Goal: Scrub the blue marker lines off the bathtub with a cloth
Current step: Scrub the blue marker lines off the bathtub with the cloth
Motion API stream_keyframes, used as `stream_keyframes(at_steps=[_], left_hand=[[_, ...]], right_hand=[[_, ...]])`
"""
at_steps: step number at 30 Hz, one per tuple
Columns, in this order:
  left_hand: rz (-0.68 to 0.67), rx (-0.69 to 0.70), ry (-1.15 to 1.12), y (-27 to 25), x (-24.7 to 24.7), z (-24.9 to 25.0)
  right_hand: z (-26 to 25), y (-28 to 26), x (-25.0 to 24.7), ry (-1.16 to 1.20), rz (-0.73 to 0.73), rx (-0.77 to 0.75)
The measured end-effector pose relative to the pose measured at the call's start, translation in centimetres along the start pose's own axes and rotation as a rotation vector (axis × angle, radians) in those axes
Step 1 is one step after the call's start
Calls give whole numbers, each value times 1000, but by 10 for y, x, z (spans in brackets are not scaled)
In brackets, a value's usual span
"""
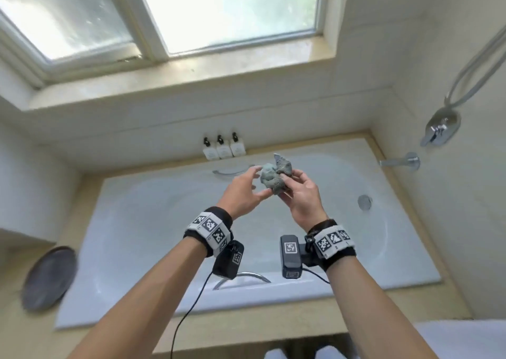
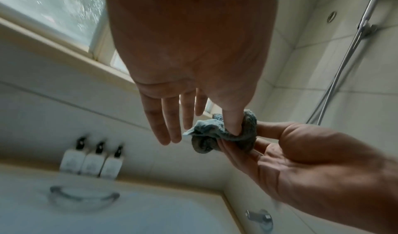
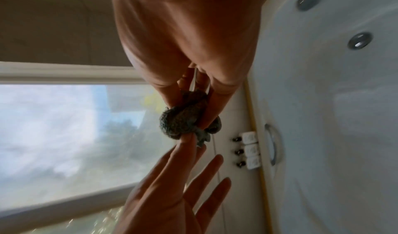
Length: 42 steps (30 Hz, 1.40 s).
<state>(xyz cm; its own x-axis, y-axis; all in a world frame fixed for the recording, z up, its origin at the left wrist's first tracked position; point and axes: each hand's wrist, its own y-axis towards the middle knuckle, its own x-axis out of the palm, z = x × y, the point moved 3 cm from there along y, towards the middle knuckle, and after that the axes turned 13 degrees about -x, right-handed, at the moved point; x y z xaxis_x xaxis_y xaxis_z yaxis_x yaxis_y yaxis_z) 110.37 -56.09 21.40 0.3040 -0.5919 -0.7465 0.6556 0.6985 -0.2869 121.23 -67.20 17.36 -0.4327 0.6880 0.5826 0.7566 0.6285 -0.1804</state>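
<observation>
A crumpled grey-blue cloth is held in the air above the middle of the white bathtub. My right hand pinches the cloth between thumb and curled fingers. My left hand is beside it on the left. Its fingers are straight and spread, and only its thumb presses into the cloth. In the right wrist view the cloth bulges out from between my right fingers. No blue marker lines show on the tub in any view.
Three white pump bottles stand on the far ledge beside a chrome grab handle. A dark round plate lies on the left ledge. A spout and shower mixer are on the right wall. A window is above.
</observation>
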Motion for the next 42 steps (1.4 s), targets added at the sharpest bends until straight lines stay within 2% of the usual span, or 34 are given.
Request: stream_keyframes(at_steps=[4, 12, 17, 25, 30, 32, 35, 38, 42], left_hand=[[177, 11, 49, -43, -88, -4], [573, -152, -94, -142, -253, -65], [709, -138, -151, -200, -323, -116], [780, -3, -1, -261, -420, -215], [729, 88, 78, -274, -471, -260], [704, 65, 91, -268, -489, -276], [696, -13, -42, -259, -516, -300], [704, -5, -201, -252, -534, -325], [801, -44, -250, -242, -558, -369]], right_hand=[[-14, -27, 96, 56, -163, 53], [-10, -109, 274, 94, -598, 206], [14, -158, 364, 47, -671, 193], [73, -222, 488, 59, -692, 128], [110, -244, 550, 85, -663, 83], [121, -244, 568, 131, -685, 79], [136, -237, 595, 242, -784, 97], [160, -230, 621, 250, -870, 123], [202, -226, 658, 184, -845, 138]])
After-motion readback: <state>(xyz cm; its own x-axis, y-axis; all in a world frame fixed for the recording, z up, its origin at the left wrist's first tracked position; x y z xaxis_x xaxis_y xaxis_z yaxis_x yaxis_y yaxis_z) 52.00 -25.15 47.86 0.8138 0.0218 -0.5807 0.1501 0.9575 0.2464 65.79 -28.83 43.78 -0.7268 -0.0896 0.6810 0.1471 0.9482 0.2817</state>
